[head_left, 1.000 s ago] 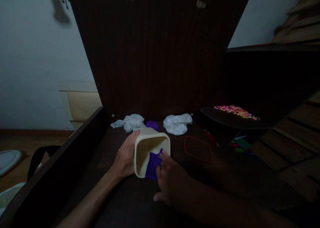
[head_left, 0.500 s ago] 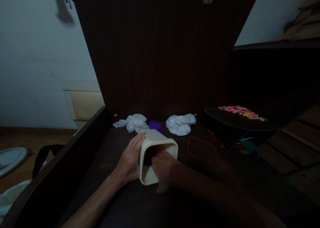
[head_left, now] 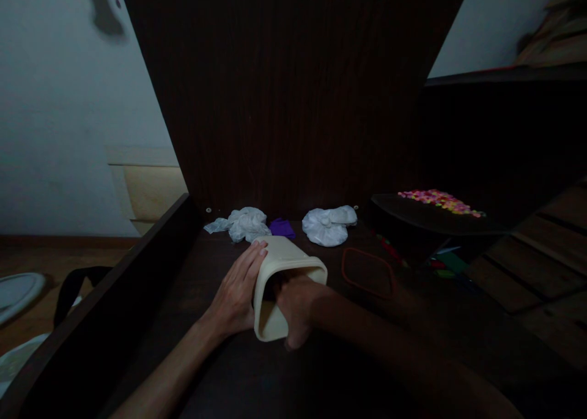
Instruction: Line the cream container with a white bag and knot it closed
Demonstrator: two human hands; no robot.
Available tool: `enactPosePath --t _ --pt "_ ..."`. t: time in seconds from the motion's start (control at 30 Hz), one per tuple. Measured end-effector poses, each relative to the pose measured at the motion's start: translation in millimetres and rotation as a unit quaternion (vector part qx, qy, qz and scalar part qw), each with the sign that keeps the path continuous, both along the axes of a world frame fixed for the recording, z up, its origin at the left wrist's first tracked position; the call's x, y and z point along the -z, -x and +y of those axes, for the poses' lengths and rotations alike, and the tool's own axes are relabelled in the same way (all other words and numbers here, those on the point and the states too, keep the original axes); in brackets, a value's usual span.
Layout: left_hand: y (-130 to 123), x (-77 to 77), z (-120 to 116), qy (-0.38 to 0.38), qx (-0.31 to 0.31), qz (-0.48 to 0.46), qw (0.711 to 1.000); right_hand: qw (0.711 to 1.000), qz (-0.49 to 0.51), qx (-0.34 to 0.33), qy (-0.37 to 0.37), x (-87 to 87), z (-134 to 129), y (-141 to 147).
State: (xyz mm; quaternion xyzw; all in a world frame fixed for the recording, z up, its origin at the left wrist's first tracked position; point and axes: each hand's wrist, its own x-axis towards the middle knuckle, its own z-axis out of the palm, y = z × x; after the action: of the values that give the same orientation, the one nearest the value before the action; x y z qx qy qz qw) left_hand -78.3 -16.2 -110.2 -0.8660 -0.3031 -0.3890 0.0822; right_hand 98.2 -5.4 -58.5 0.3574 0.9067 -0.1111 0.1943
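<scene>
A cream plastic container (head_left: 288,257) lies on its side on the dark wooden surface, its squarish mouth turned toward me. My left hand (head_left: 236,287) grips it from the left, fingers over the top side. Into the mouth reaches my right hand (head_left: 298,303), curled, its fingertips lost in shadow; the purple cloth that showed at them a moment ago is hidden inside. Behind the container lie a crumpled clear plastic bag (head_left: 247,223), a purple piece of cloth (head_left: 282,227) and a bundled white bag (head_left: 325,226).
To the right lies a reddish-brown rubbery ring (head_left: 367,273). A dark curved shelf (head_left: 413,214) holds a pile of small colourful pieces (head_left: 440,202). A raised wooden side board (head_left: 119,284) runs along the left, and a tall dark panel (head_left: 293,101) stands behind.
My right hand has shifted slightly within the container, and the purple cloth at its fingers has gone out of sight. The container tilts a little differently; my left hand keeps its grip.
</scene>
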Motion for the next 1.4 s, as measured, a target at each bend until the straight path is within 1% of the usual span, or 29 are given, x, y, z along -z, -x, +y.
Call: enactPosePath --t 0.1,0.2,0.33,0.47,0.57,0.63,0.73,0.83,0.93,1.03,1.13,1.23,1.3,1.4 --pt "0.6 -0.5 0.6 0.009 -0.002 0.001 1.000 0.999 -0.026 -0.026 -0.011 -9.8 -0.2 -3.1" --pt "0.5 -1.2 0.4 0.025 -0.006 0.001 1.000 0.999 -0.004 -0.032 -0.011 -17.3 1.6 -5.7" --pt "-0.2 -0.6 -0.3 0.035 -0.015 -0.021 0.999 0.999 0.023 -0.039 0.027 -27.6 4.8 -9.2" --pt "0.3 1.1 -0.9 0.055 -0.041 -0.026 0.997 0.994 0.067 -0.024 0.080 -34.3 5.8 -14.2" --pt "1.5 1.3 -1.2 0.074 -0.035 -0.030 0.996 0.984 0.137 -0.005 0.114 -33.1 6.6 -17.5" --pt "2.3 1.1 -0.9 0.081 -0.012 -0.033 0.996 0.975 0.172 0.020 0.136 -30.1 7.2 -17.5" --pt "2.8 2.8 1.2 0.084 0.024 -0.028 0.996 0.967 0.194 0.042 0.158 -24.1 6.5 -13.6" --pt "2.7 8.9 5.9 0.067 0.034 -0.012 0.997 0.962 0.220 0.033 0.160 -17.5 4.1 -7.2" --pt "2.3 14.0 9.4 0.022 0.020 -0.014 0.999 0.960 0.226 0.013 0.164 -13.4 2.5 -3.0" --pt "2.6 11.5 8.5 0.016 0.007 -0.017 1.000 0.963 0.211 -0.014 0.168 -16.0 1.0 -3.3" --pt "3.8 5.0 6.2 0.032 0.008 -0.013 0.999 0.971 0.182 -0.040 0.149 -24.8 -5.7 -6.8" --pt "5.0 2.2 6.0 0.040 0.013 -0.008 0.999 0.983 0.149 -0.054 0.093 -32.2 -19.4 -11.4" --pt "5.5 2.8 6.9 0.039 0.016 -0.006 0.999 0.986 0.148 -0.061 0.054 -32.7 -30.3 -14.9" --pt "6.3 3.5 8.3 0.040 0.012 -0.011 0.999 0.980 0.181 -0.077 0.017 -26.7 -45.8 -20.7"
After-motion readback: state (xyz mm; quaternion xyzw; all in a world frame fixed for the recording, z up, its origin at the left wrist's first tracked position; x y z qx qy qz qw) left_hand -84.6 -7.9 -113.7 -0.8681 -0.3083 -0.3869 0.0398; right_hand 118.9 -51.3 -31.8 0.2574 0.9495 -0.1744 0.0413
